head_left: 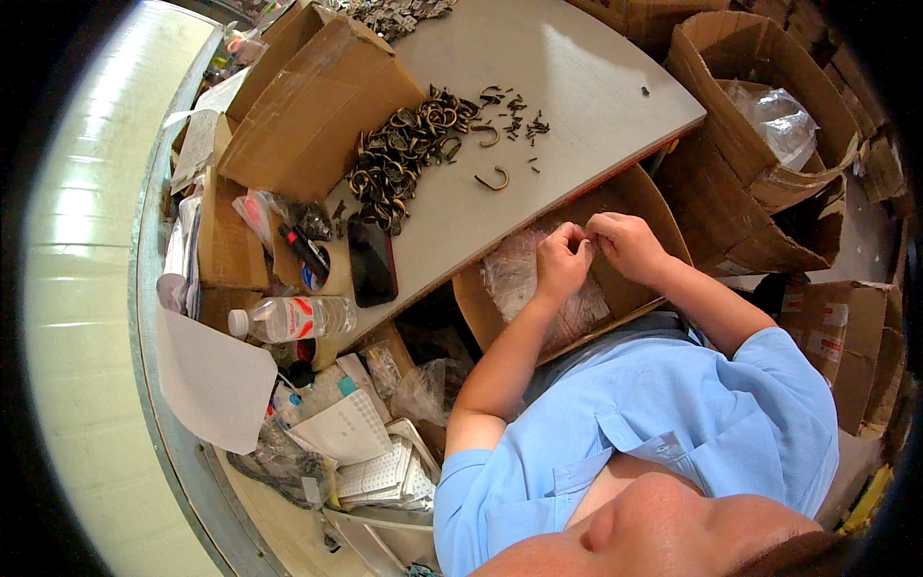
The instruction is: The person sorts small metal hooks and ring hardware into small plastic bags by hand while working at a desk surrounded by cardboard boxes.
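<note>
My left hand (563, 262) and my right hand (625, 244) come together above an open cardboard box (659, 213) at my lap. Both have thumb and fingers pinched, and whatever sits between them is too small to make out. Clear plastic bags (514, 274) lie in the box under my hands. On the grey tabletop (586, 115) beyond is a heap of bronze-coloured metal hooks (394, 163). Two loose hooks rest apart from the heap, one of them a curved hook (494, 180) nearest the table edge. Small dark screws (519, 123) are scattered beside them.
A large carton (317, 106) stands left of the heap. Near it lie a dark phone (372, 258), a plastic bottle (298, 318) and stacked papers (385, 471). An open carton (740, 144) holding plastic wrap stands at the right. More metal parts (399, 13) lie at the far end.
</note>
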A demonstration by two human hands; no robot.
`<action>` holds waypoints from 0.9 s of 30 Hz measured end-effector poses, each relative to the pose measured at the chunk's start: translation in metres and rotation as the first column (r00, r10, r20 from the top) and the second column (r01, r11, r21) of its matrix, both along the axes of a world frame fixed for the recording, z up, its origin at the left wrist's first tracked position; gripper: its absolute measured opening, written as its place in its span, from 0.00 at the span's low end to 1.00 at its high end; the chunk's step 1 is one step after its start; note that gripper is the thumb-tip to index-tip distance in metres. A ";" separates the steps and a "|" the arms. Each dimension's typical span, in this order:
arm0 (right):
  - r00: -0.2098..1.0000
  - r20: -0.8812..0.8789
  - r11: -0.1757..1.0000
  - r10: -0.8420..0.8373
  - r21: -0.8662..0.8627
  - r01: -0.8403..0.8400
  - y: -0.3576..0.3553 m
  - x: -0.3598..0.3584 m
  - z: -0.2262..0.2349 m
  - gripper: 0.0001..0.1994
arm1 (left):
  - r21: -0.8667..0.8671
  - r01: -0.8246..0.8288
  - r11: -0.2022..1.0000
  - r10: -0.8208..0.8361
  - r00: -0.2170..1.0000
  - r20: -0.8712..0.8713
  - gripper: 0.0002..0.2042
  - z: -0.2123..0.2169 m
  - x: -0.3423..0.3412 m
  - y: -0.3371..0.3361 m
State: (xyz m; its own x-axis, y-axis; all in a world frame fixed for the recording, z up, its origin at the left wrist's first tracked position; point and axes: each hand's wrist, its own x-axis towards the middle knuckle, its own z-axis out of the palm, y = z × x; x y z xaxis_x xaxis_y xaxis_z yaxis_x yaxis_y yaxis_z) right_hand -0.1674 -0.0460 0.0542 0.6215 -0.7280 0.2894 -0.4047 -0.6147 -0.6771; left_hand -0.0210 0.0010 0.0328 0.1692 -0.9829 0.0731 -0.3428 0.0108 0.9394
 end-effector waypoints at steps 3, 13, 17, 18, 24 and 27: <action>0.991 -0.121 0.993 -0.051 -0.116 0.037 0.004 0.003 0.003 0.08 | 0.049 -0.014 0.999 0.014 1.000 0.009 0.06 -0.003 -0.001 0.001; 0.971 -0.106 0.955 0.216 -0.183 -0.232 -0.005 -0.007 0.016 0.08 | 0.172 0.087 0.981 0.046 0.761 -0.647 0.09 -0.011 0.014 -0.006; 0.961 0.024 0.962 0.275 -0.004 -0.275 -0.002 -0.006 0.037 0.05 | 0.197 0.189 0.962 0.006 0.705 -0.709 0.15 -0.024 0.010 -0.005; 0.970 0.068 0.968 0.235 -0.112 -0.227 -0.001 -0.005 0.043 0.05 | 0.316 0.151 0.937 0.105 0.739 -0.665 0.18 -0.027 0.011 -0.005; 0.937 0.022 0.898 0.350 0.278 -0.342 -0.006 -0.020 0.040 0.06 | 0.428 0.307 0.850 0.194 0.573 -0.796 0.21 -0.035 0.023 -0.008; 0.921 -0.049 0.920 0.386 -0.052 -0.388 -0.009 -0.023 0.040 0.08 | 0.516 0.262 0.816 0.289 0.587 -0.756 0.23 -0.025 0.021 -0.008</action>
State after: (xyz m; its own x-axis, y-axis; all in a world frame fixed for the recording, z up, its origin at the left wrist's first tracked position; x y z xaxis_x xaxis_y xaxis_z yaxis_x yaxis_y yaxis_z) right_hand -0.1905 -0.0545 0.0939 0.8622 -0.4111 0.2961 -0.1514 -0.7668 -0.6238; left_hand -0.0003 -0.0072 0.0079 -0.1021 -0.7895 -0.6053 0.5209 -0.5608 0.6436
